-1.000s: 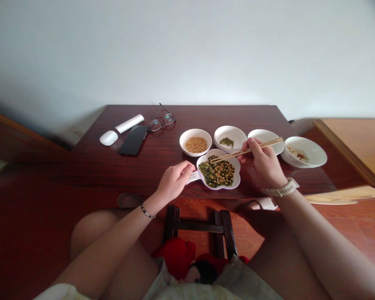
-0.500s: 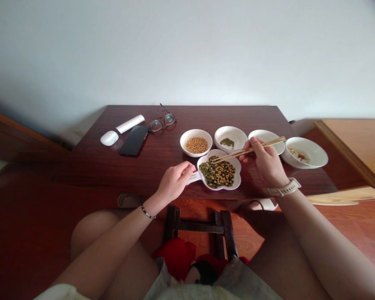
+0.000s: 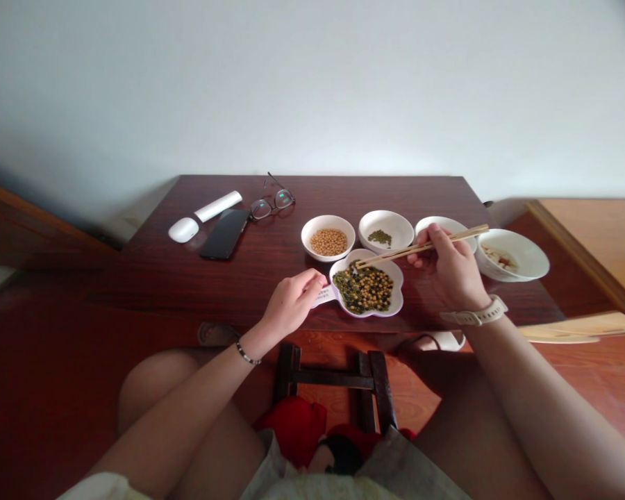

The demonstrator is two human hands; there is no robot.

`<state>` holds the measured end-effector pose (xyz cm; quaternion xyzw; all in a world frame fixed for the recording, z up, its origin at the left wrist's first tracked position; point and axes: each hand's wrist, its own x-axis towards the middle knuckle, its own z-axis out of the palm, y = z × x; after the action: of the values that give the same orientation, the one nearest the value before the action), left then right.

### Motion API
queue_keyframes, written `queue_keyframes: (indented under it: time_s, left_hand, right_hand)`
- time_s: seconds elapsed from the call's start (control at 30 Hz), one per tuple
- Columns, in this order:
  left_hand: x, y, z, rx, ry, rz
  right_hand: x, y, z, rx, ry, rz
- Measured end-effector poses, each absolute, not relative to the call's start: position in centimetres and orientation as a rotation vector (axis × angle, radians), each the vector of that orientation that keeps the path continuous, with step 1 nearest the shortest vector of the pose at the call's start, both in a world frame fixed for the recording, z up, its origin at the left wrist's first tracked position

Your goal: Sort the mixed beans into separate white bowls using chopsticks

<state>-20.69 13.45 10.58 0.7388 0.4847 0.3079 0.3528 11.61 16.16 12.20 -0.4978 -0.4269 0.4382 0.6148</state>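
Currently your right hand [image 3: 448, 271] is closed on a pair of wooden chopsticks [image 3: 421, 248], their tips together over the upper left of a white flower-shaped dish [image 3: 397, 292], though you can't tell whether they pinch anything. That dish holds mixed soybeans and green beans [image 3: 364, 290] and sits just in from the desk's [image 3: 151, 278] near edge, right of centre. Your left hand [image 3: 292, 302] lies curled at the dish's left side, on its white labelled tab [image 3: 323, 297]; whether it grips that tab can't be told. Behind the dish, a row of white bowls runs toward the right edge: soybeans [image 3: 328, 242], small green beans [image 3: 379, 237], one partly behind your right hand [image 3: 448, 226], then one holding pale scraps [image 3: 500, 258]. Toward the far left corner lie a black phone [image 3: 223, 234], glasses [image 3: 273, 205], a white mouse [image 3: 183, 230] and a white tube [image 3: 217, 206].
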Motion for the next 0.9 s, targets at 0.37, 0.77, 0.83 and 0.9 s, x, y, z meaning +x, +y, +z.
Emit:
queue_keyframes:
  time_s: [0.37,0.77,0.83,0.9]
  left_hand:
    - [-20.7,13.4,10.5,1.913,1.282,0.785]
    - [-20.9,13.4,10.3,1.9,1.229,0.794]
    - [-20.9,13.3,10.4,1.903,1.234,0.788]
    - [-20.9,13.3,10.5,1.903,1.238,0.786]
  right_hand:
    - [10.1,18.6,13.2,-0.877,-0.816,1.054]
    - [8.8,19.3,12.9,-0.94,-0.852,1.026]
    - [8.9,19.1,12.9,-0.971,-0.878,1.035]
    - [8.9,18.9,12.8,-1.025,-0.921,1.031]
